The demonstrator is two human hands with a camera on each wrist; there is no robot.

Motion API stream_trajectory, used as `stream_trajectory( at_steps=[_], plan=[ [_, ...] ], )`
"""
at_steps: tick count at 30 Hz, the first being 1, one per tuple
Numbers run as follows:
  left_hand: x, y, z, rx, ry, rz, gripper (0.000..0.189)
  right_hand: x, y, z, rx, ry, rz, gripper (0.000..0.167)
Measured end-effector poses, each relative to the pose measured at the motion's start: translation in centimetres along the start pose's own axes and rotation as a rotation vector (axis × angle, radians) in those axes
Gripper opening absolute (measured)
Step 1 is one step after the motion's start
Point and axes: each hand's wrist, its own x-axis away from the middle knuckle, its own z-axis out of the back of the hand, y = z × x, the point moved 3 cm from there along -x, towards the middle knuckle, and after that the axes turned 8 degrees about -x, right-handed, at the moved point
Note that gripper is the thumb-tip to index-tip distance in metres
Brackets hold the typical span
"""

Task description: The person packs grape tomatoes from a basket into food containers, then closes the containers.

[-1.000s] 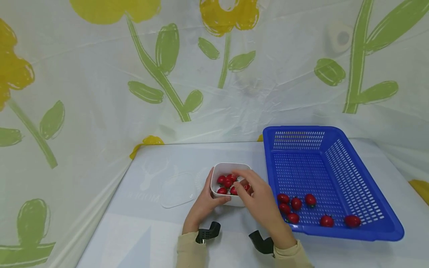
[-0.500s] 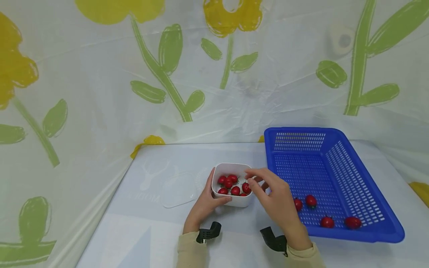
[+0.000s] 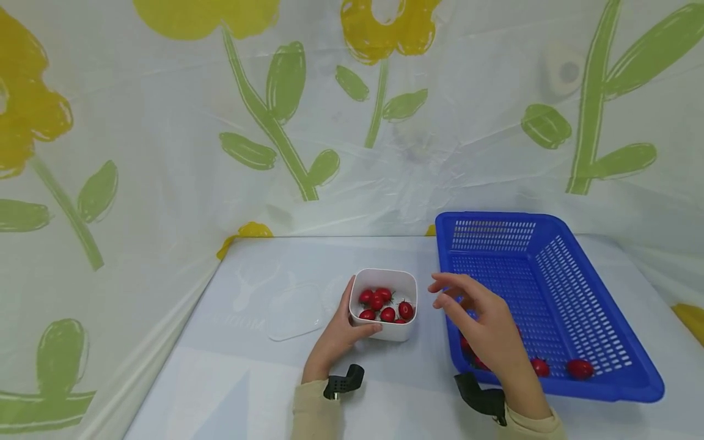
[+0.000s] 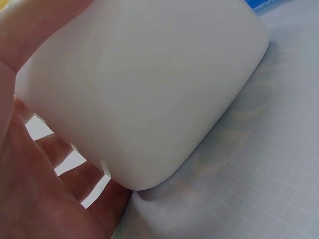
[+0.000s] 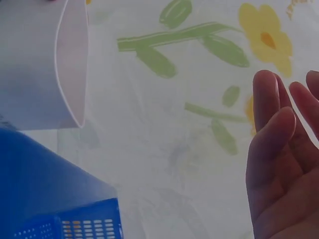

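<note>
My left hand (image 3: 341, 333) grips the near left corner of a small white square container (image 3: 400, 332), thumb along the front and fingers round the left side. Several red cherry tomatoes (image 3: 387, 315) lie inside it. In the left wrist view the plain white wall of the container (image 4: 149, 84) fills the middle, and the fingers wrap its corner. My right hand (image 3: 484, 321) hovers over the left edge of the blue basket (image 3: 591, 305), fingers loosely bent, holding nothing. In the right wrist view the right hand (image 5: 284, 164) has nothing between thumb and fingers.
More cherry tomatoes (image 3: 580, 368) lie along the near side of the blue basket, some hidden behind the right hand. A clear lid (image 3: 297, 311) lies flat on the table left of the container. A flower-printed cloth (image 3: 187, 122) hangs behind the table.
My right hand has drawn out of the white container and moved right to above the basket's left edge, leaving the cherry tomatoes in the container. The left hand keeps its grip.
</note>
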Motion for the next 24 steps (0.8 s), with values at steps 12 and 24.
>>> stream_trajectory(
  at_steps=[12,24],
  plan=[
    [0.6,1.5,0.5,0.017,-0.021,0.028,0.099,0.6,-1.0,2.3,0.098,-0.049,-0.003,0.036],
    [0.5,1.5,0.5,0.049,-0.042,0.03,0.1,-0.2,0.3,6.0,0.283,-0.282,-0.038,0.037]
  ],
)
